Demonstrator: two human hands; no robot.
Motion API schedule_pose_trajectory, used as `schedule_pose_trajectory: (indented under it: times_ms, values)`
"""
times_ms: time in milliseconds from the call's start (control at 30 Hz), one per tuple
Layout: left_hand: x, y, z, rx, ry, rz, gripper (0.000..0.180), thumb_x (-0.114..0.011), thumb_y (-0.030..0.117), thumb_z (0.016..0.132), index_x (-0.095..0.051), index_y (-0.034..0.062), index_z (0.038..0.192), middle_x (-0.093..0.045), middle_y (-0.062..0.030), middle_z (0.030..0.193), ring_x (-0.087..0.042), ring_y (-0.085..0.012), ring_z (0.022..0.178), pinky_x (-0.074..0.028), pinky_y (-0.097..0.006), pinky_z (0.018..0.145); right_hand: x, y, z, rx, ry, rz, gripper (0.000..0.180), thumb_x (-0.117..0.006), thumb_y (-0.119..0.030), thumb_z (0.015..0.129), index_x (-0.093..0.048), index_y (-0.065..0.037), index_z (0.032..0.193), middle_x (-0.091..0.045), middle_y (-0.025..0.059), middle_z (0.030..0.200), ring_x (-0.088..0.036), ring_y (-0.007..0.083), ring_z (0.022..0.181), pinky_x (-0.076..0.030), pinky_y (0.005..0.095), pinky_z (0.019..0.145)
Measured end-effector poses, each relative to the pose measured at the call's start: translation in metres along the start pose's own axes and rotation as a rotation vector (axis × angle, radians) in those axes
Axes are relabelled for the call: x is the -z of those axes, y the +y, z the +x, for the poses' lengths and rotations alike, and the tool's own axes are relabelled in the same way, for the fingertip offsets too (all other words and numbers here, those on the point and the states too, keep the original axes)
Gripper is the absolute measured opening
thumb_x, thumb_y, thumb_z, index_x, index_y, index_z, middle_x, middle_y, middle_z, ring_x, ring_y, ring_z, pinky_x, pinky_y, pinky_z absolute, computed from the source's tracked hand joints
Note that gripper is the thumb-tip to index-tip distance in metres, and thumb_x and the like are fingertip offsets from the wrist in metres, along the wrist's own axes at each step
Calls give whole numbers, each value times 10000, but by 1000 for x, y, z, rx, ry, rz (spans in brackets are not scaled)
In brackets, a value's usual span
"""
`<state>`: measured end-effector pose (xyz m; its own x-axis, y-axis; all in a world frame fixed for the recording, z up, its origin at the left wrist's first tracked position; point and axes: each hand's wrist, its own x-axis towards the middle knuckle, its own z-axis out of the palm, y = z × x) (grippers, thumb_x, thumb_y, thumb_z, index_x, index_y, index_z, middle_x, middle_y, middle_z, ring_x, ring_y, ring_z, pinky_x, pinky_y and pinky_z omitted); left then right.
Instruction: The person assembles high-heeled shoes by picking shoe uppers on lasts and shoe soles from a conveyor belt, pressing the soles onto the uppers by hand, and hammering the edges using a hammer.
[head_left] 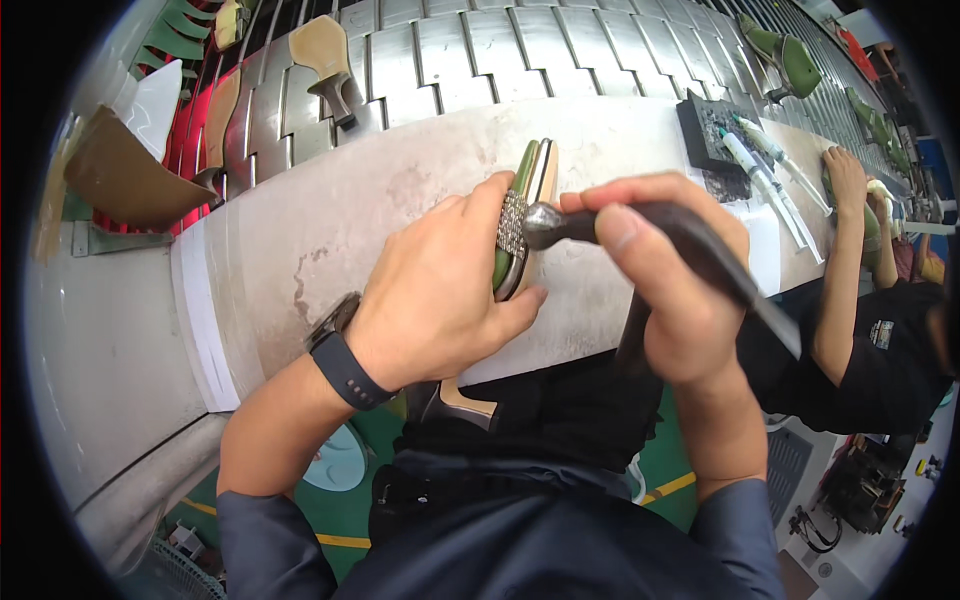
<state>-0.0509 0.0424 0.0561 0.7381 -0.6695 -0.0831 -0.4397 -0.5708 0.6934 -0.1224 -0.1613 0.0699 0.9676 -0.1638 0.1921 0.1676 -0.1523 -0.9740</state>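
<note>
Bare table (330,220) is left open to the left of the hands, up to the slatted conveyor (500,50). To the right, passage is narrowed by a black block (705,125), two tubes (765,170) and a co-worker's forearm (838,260).

There is one view, from a wide fisheye camera worn on the person's head, looking steeply down and forward over the chest. It sits close above the left hand (435,290) and right hand (670,290), whose forearms enter from the lower edge. The pale workbench (330,220) crosses the middle, bending toward the rim; the metal slat conveyor (520,50) lies beyond it. A co-worker's arm (845,270) shows at the right edge.
</note>
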Motion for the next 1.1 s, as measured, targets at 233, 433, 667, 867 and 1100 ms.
schedule_pose_trajectory:
  times_ms: [233, 433, 667, 867, 1100]
  values:
    - [2, -4, -2, -23, 24, 27, 818, -831, 251, 821, -465, -49, 1488, -678, -302, 1242, -658, -495, 1165, -535, -486, 1003, 8, 24, 58, -375, 210, 266, 212, -759, -225, 980, -785, -16, 998, -773, 56, 952, -730, 139, 875, -581, 284, 808]
    - [41, 0, 2, -193, 281, -173, 881, -853, 285, 839, -430, -104, 1507, -700, -293, 1233, -711, -381, 1145, -547, -437, 999, 25, 74, 21, -272, 144, 126, 236, -695, -225, 1031, -760, -1, 1073, -786, 107, 1073, -736, 180, 1016, -588, 318, 895]
    - [60, 58, -24, -463, 346, -375, 782, -803, 111, 813, -433, 12, 1495, -632, -181, 1363, -615, -252, 1258, -483, -386, 1083, 4, 17, -24, -400, 153, 338, 255, -710, -181, 1022, -735, 46, 1136, -781, 130, 1065, -743, 192, 1010, -603, 342, 906]
    - [40, 72, -38, -489, 412, -244, 787, -838, 113, 789, -449, 43, 1468, -656, -160, 1326, -654, -241, 1215, -502, -371, 1041, 9, -110, -76, 406, 136, 295, 509, -786, -388, 979, -680, 46, 1223, -738, 290, 1203, -724, 391, 1178, -558, 482, 1068]
    - [22, 75, -45, -544, 500, -142, 784, -822, 74, 772, -457, 36, 1465, -658, -178, 1304, -692, -311, 1121, -541, -389, 963, 6, -145, -63, 167, 44, -32, 610, -817, -546, 903, -656, 25, 1043, -753, 285, 1057, -764, 320, 963, -617, 414, 906]
